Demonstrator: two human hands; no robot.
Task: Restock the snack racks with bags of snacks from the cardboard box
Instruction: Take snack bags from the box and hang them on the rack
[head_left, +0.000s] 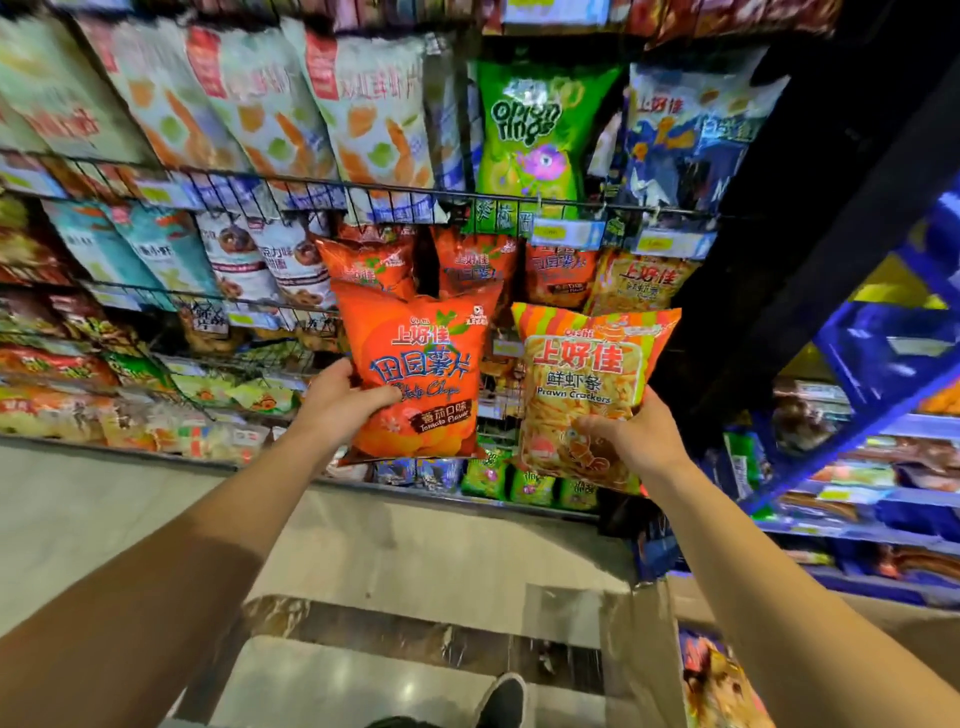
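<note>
Wire snack racks (291, 187) are packed with upright bags across the background, a green onion-ring bag (527, 130) on the upper row and orange bags like the held one just beneath. An orange tomato chip bag (415, 374) is gripped at its lower left edge by the left hand (345, 400), thumb across its front. A yellow prawn cracker bag (582, 395) is held likewise by the right hand (639, 436), while the cardboard box (644, 654) stands open on the floor at lower right with bags inside.

Tomato chips bag (415, 374): orange, upright, held before wire rack (395, 195).
Prawn crackers bag (587, 389): yellow-orange, upright, just beside it.
Cardboard box (654, 649): open, floor, lower right.
</note>
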